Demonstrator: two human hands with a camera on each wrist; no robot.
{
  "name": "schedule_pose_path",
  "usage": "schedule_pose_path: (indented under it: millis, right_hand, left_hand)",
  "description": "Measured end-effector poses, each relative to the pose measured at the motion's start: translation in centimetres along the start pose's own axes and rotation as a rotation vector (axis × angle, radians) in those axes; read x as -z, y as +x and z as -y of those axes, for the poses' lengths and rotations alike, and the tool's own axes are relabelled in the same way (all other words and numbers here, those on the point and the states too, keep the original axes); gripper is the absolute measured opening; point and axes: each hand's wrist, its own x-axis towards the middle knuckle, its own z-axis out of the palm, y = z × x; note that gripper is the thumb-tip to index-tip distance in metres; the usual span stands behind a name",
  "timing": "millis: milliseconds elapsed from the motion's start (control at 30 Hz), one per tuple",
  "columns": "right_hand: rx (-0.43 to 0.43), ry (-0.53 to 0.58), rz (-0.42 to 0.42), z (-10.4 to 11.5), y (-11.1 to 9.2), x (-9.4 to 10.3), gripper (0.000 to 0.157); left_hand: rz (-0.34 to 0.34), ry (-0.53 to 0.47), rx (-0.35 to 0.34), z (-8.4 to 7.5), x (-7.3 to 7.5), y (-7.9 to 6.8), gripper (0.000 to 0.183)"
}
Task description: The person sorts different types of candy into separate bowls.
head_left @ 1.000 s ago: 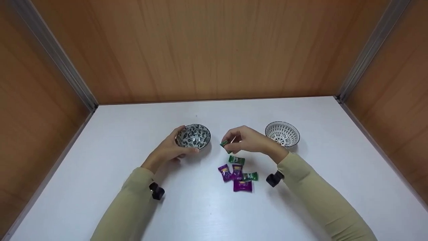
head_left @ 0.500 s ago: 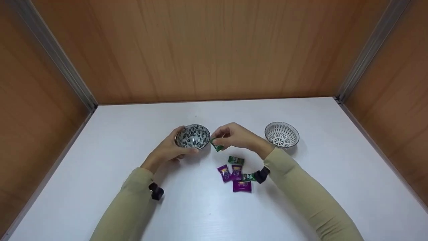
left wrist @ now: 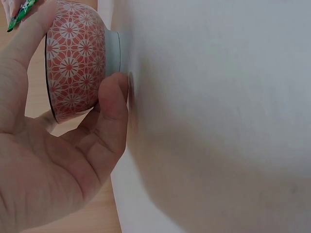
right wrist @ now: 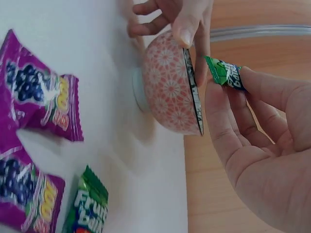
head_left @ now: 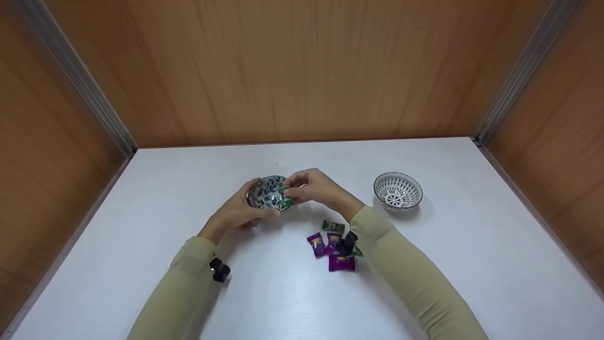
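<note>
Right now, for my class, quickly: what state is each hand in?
Left hand: closed, holding the red-patterned bowl.
Right hand: closed, pinching a small green packet.

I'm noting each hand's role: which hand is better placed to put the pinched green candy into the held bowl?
The right hand, likely: it pinches the green candy above the rim of the bowl. The left hand holds the bowl by its side, so looks less free.

A black wrist camera partly hides a green candy.
</note>
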Motion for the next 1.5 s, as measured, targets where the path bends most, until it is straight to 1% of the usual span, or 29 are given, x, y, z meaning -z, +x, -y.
schedule_pose_path:
  millis: [167,400,633,733,867,967,1200,1367,1500]
  right_hand:
    - [0.009,0.0,-0.056,-0.1,0.7,-0.9,0.021]
    - [0.056,0.037,-0.065,-0.5,0.9,-1.5,0.021]
    - [0.017,0.021,-0.08,-0.7,1.1,-1.9,0.021]
    - [-0.001,0.028,-0.069,-0.8,1.1,-1.9,0.024]
    - [-0.015,0.06,-0.041,-0.9,1.0,-1.8,0.035]
    - [-0.009,0.086,-0.032,-0.9,1.0,-1.7,0.042]
    - [0.003,0.101,-0.033,-0.7,0.9,-1.5,0.046]
    - [0.03,0.11,-0.014,-0.9,0.9,-1.3,0.045]
    - [0.051,0.106,-0.002,-0.8,0.6,-1.0,0.044]
  left_hand:
    - [-0.002,-0.002,0.004,-0.1,0.0,-0.1,0.125]
    - [-0.004,-0.031,-0.008,-0.2,-0.1,-0.1,0.125]
    - [-0.008,-0.04,-0.005,0.1,-0.2,-0.3,0.125]
    - [-0.012,-0.04,0.001,0.1,-0.2,-0.3,0.125]
    - [-0.008,-0.037,-0.007,0.1,-0.2,-0.2,0.123]
    - [-0.004,-0.035,-0.014,0.2,-0.2,-0.1,0.123]
    - [-0.007,-0.04,-0.021,0.2,-0.1,-0.2,0.128]
    - [0.0,-0.05,-0.012,0.1,-0.1,-0.2,0.128]
    - [0.0,-0.039,-0.007,0.1,-0.1,-0.1,0.128]
